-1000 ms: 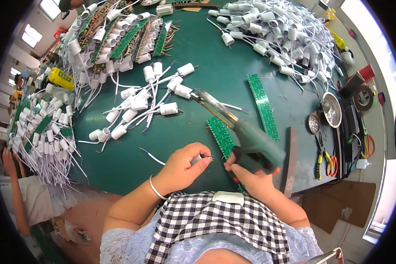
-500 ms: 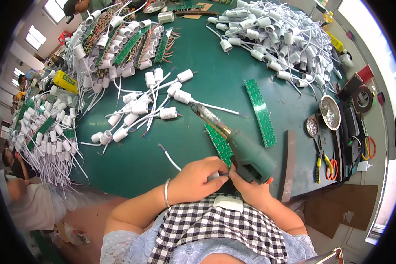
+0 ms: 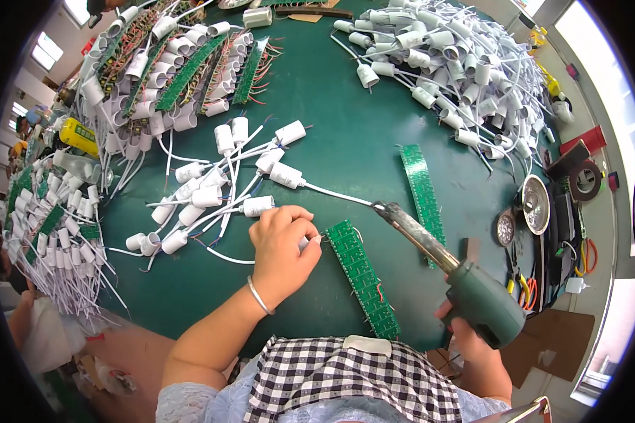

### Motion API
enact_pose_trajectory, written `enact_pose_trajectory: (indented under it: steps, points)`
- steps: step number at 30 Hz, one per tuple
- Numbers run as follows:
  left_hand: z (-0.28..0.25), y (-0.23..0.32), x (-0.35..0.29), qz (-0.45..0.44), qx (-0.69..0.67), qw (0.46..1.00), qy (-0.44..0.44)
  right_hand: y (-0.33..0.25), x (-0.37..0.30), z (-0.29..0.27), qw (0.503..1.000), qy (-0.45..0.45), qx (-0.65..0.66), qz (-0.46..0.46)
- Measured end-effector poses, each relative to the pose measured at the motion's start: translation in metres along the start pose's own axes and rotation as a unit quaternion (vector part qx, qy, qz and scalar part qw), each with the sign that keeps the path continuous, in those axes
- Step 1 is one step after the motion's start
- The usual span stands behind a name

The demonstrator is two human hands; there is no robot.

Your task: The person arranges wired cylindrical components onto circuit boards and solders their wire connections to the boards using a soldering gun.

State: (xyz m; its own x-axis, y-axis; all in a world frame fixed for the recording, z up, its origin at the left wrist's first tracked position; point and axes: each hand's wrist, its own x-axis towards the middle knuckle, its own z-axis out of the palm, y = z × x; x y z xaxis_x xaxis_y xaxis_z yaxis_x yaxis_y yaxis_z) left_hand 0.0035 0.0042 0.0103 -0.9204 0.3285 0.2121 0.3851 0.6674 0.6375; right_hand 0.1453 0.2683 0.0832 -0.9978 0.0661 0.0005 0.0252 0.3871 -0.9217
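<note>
My left hand (image 3: 282, 247) is closed around a white cylindrical cap (image 3: 305, 243), mostly hidden by the fingers; a white cable (image 3: 229, 259) comes out on the hand's left side. Just right of its fingertips, a green circuit board strip (image 3: 360, 278) lies slanted on the table, small wires along its edges. My right hand (image 3: 470, 342) grips a green-handled soldering iron (image 3: 483, 299), whose dark tip points up and left above the table. Beyond my left hand lies a loose group of white caps with cables (image 3: 206, 196). A second green board strip (image 3: 422, 190) lies farther right.
A large heap of white caps (image 3: 458, 70) fills the far right. Stacked boards with wired caps (image 3: 190, 70) stand far left, with another pile (image 3: 63, 233) nearer. Metal bowls (image 3: 535, 203), pliers (image 3: 513, 271) and a tape roll (image 3: 584, 180) line the right edge.
My hands have parted from the near end of the board. The left went up and left with the white cap; the right went right with the soldering iron. The board now shows whole.
</note>
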Motion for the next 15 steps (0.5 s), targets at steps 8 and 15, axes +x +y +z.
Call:
enact_pose_trajectory:
  steps: [8, 15]
  points:
    - [0.006, 0.002, 0.013, 0.002, 0.016, 1.000, -0.009, 0.031, -0.007, 0.035, 0.991, -0.045, 0.087, 0.090]
    - [0.006, 0.002, 0.014, 0.005, 0.031, 0.999, -0.013, 0.036, -0.009, 0.041, 0.992, -0.048, 0.013, 0.115]
